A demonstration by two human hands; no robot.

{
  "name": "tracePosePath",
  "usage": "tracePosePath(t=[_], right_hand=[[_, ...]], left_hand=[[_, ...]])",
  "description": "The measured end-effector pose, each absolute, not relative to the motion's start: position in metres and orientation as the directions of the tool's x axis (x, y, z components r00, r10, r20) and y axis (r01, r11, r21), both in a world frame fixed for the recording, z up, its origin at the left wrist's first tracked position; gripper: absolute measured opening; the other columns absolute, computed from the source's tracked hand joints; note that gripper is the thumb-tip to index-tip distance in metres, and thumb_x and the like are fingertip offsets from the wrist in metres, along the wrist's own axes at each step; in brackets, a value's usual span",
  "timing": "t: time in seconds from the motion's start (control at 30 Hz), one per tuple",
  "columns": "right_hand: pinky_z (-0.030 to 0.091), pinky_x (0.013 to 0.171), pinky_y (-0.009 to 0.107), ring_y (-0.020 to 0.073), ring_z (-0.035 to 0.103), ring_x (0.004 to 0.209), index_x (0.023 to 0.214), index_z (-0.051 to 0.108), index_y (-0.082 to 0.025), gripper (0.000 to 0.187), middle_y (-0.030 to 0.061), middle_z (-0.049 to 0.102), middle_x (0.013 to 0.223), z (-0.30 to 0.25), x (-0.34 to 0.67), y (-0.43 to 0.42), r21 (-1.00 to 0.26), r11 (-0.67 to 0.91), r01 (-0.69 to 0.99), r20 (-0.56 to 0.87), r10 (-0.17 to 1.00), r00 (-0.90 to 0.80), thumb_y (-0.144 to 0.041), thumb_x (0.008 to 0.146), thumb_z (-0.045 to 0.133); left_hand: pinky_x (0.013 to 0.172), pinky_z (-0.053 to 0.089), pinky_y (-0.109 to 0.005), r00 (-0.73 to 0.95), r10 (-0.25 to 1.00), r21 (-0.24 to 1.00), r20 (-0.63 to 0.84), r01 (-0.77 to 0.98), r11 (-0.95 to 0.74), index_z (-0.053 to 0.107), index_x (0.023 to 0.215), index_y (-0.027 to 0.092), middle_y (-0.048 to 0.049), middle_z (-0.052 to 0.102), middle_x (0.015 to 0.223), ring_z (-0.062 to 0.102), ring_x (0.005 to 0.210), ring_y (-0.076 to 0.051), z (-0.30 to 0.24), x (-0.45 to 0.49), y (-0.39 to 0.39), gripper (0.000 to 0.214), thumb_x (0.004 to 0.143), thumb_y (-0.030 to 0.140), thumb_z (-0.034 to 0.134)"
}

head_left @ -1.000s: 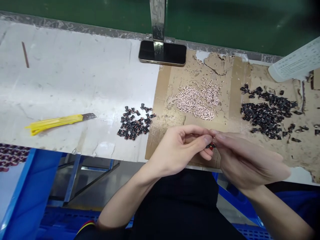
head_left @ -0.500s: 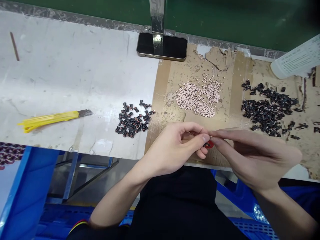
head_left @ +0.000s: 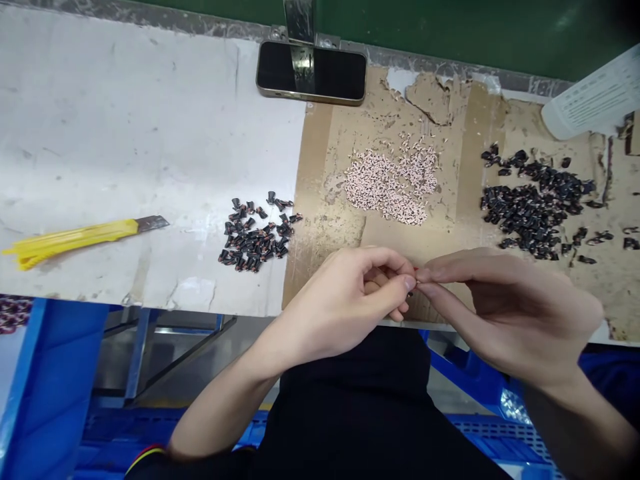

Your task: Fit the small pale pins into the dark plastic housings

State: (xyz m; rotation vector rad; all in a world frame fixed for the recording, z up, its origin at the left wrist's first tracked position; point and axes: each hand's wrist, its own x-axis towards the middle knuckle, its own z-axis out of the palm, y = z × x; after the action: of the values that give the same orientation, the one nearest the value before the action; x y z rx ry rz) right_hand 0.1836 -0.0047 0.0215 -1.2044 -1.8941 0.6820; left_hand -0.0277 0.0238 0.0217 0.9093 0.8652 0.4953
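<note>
My left hand (head_left: 363,293) is closed in a pinch near the bench's front edge, around a small black and red part (head_left: 411,294) that is mostly hidden by fingers. Thumb and forefinger of my right hand (head_left: 500,300) are pinched together against the left fingertips; whatever lies between them is too small to make out. Beyond the hands, a spread of tiny pinkish pieces (head_left: 387,187) lies on the cardboard (head_left: 345,137). Small black parts with coppery ends form one pile (head_left: 256,240) at the left and a bigger pile (head_left: 530,207) at the right.
A yellow utility knife (head_left: 75,240), blade out, lies on the white bench top (head_left: 150,120). The phone (head_left: 311,72) rests at the back by a metal post (head_left: 300,20). A translucent bottle (head_left: 593,100) is at the back right. Blue plastic (head_left: 55,360) stands below left.
The view has shifted slightly, so bench items appear higher and further left. Both hands stay pinched together; the red ring between them has become mostly hidden behind the fingers.
</note>
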Motion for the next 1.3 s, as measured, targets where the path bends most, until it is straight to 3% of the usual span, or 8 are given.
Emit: tracePosePath(t=[0.13,0.27,0.4,0.53,0.7,1.0,1.3], right_hand=[[0.066,0.074,0.034,0.02,0.079,0.084,0.107,0.077,-0.028,0.04,-0.0008,0.082,0.097,0.021,0.188,-0.009,-0.769,0.38,0.513,0.275,0.922,-0.271,-0.002,0.076,0.084],[0.067,0.073,0.033,0.0189,0.077,0.08,0.104,0.074,-0.027,0.037,-0.0001,0.077,0.09,0.02,0.187,-0.017,-0.87,0.279,0.407,0.24,0.96,-0.144,0.0,0.079,0.08],[0.066,0.071,0.032,0.0189,0.075,0.081,0.103,0.07,-0.024,0.034,0.0013,0.073,0.089,0.014,0.189,-0.026,-0.906,0.218,0.363,0.186,0.975,-0.12,0.001,0.081,0.077],[0.065,0.073,0.033,0.0198,0.076,0.084,0.103,0.068,-0.026,0.032,0.0017,0.075,0.094,0.005,0.2,-0.036,-0.838,0.158,0.522,0.148,0.987,-0.061,-0.006,0.081,0.08],[0.063,0.078,0.034,0.0204,0.077,0.089,0.102,0.067,-0.027,0.031,0.0009,0.077,0.097,-0.003,0.207,-0.04,-0.688,0.238,0.685,0.19,0.971,-0.146,-0.009,0.081,0.08],[0.062,0.08,0.034,0.0183,0.075,0.085,0.102,0.064,-0.028,0.03,-0.0009,0.077,0.095,-0.005,0.194,-0.035,-0.643,0.294,0.707,0.232,0.955,-0.186,-0.007,0.084,0.076],[0.06,0.082,0.035,0.0195,0.075,0.091,0.102,0.064,-0.027,0.031,0.0007,0.074,0.097,-0.007,0.194,-0.037,-0.703,0.239,0.67,0.181,0.971,-0.158,-0.005,0.084,0.075]], left_hand=[[0.067,0.058,-0.016,0.564,0.712,0.868,-0.418,0.019,0.496,0.072,0.092,0.018,0.0003,0.071,0.078,0.07,0.071,-0.01,0.022,-0.026,0.022,0.013,0.099,0.024,0.064],[0.064,0.057,-0.017,0.518,0.76,0.901,-0.393,0.053,0.43,0.073,0.092,0.018,-0.001,0.073,0.086,0.071,0.069,-0.009,0.022,-0.021,0.016,0.013,0.099,0.024,0.064],[0.067,0.058,-0.015,0.48,0.805,0.924,-0.349,0.034,0.381,0.076,0.094,0.019,-0.0009,0.074,0.093,0.071,0.069,-0.007,0.019,-0.023,0.011,0.012,0.099,0.02,0.065],[0.068,0.06,-0.016,0.316,0.888,0.936,-0.334,-0.003,0.353,0.077,0.096,0.02,-0.0001,0.076,0.086,0.073,0.07,-0.009,0.017,-0.034,0.009,0.009,0.098,0.021,0.069],[0.068,0.063,-0.017,0.18,0.94,0.954,-0.29,-0.027,0.299,0.079,0.096,0.02,-0.0002,0.077,0.086,0.076,0.073,-0.012,0.017,-0.042,0.007,0.006,0.092,0.017,0.076],[0.068,0.063,-0.017,0.165,0.954,0.967,-0.251,0.001,0.254,0.08,0.097,0.02,-0.0004,0.078,0.09,0.075,0.074,-0.011,0.018,-0.042,0.005,0.008,0.093,0.015,0.076],[0.071,0.063,-0.018,0.183,0.959,0.976,-0.214,0.066,0.206,0.08,0.1,0.02,-0.0014,0.079,0.097,0.077,0.081,-0.013,0.016,-0.043,0.002,0.008,0.094,0.018,0.075]])
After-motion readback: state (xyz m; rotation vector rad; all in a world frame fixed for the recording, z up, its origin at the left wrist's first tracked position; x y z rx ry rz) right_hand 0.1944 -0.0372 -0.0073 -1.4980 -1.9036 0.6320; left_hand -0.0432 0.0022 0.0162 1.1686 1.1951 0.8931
